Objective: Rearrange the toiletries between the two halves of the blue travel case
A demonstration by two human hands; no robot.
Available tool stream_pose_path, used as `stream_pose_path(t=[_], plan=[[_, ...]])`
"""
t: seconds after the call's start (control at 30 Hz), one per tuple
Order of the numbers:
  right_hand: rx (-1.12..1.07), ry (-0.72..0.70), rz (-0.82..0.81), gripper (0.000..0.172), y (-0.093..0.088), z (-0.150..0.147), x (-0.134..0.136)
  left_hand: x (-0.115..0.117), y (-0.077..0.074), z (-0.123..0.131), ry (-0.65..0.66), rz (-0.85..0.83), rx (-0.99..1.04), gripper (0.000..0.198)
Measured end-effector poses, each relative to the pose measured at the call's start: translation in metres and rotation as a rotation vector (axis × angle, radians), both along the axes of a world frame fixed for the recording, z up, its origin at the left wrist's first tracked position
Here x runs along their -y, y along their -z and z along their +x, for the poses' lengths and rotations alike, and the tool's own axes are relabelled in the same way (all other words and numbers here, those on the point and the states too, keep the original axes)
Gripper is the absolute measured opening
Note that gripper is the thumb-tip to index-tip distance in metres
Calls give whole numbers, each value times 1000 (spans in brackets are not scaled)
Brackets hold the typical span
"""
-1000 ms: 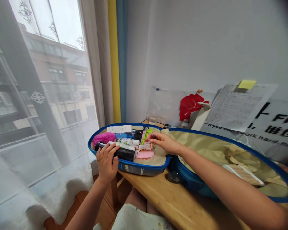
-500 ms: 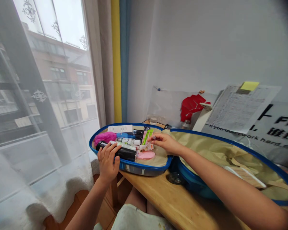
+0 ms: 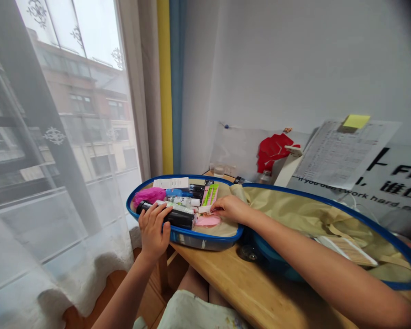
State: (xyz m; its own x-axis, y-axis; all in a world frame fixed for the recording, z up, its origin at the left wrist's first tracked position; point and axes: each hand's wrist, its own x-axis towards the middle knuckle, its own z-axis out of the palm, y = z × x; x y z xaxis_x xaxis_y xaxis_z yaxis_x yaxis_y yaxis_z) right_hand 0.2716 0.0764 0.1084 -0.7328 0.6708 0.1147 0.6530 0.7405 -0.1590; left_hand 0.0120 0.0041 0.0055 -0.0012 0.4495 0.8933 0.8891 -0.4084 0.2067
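Note:
My left hand (image 3: 152,231) grips a black bottle (image 3: 180,219) lying in the near left of an open blue-rimmed suitcase (image 3: 205,238). My right hand (image 3: 229,209) reaches in from the right, its fingertips pinching a small white packet (image 3: 204,209) just above a pink sponge (image 3: 208,221). Packed around them are a fuzzy magenta puff (image 3: 150,195), a white box (image 3: 171,183), a small white bottle (image 3: 183,201) and a green-and-pink package (image 3: 210,194). Other items lie partly hidden beneath these.
The suitcase's beige-lined other half (image 3: 315,224) spreads right, under my right arm, with straps and a striped panel (image 3: 345,250). It rests on a wooden desk (image 3: 256,283). A sheer window curtain (image 3: 55,183) hangs left; papers and a red ornament (image 3: 274,153) stand behind.
My right hand has moved down and slightly left, from the green-and-pink package to the white packet. My left hand stays on the black bottle.

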Motion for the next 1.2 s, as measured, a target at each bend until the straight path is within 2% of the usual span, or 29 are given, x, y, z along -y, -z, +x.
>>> stream_pose_path(t=[0.13, 0.27, 0.37, 0.43, 0.63, 0.73, 0.87, 1.03, 1.13, 1.2], plan=[[-18, 21, -25, 24, -3, 0, 2, 1, -1, 0, 0, 8, -1, 36], [-125, 193, 32, 25, -15, 3, 8, 0, 0, 0, 4, 8, -3, 36], [-252, 242, 26, 28, -23, 6, 13, 0, 1, -1, 3, 7, -4, 36], [-368, 228, -59, 32, -24, 8, 15, 0, 0, 0, 0, 5, -2, 36], [-561, 107, -478, 38, -21, 11, 13, 1, -1, 0, 2, 16, -6, 36], [-631, 34, -577, 37, -21, 11, 12, 1, -1, 0, 3, 9, -1, 36], [-654, 4, -577, 34, -20, 10, 11, 1, -2, 1, -1, 18, -5, 36], [-681, -49, -585, 39, -13, 10, 8, 1, -2, 1, 6, 18, 5, 36], [-645, 0, -501, 33, -12, 11, 8, 1, -1, 1, 5, 2, 12, 37], [-551, 47, -378, 24, -14, 11, 10, 1, -1, 1, 1, -6, 11, 37]])
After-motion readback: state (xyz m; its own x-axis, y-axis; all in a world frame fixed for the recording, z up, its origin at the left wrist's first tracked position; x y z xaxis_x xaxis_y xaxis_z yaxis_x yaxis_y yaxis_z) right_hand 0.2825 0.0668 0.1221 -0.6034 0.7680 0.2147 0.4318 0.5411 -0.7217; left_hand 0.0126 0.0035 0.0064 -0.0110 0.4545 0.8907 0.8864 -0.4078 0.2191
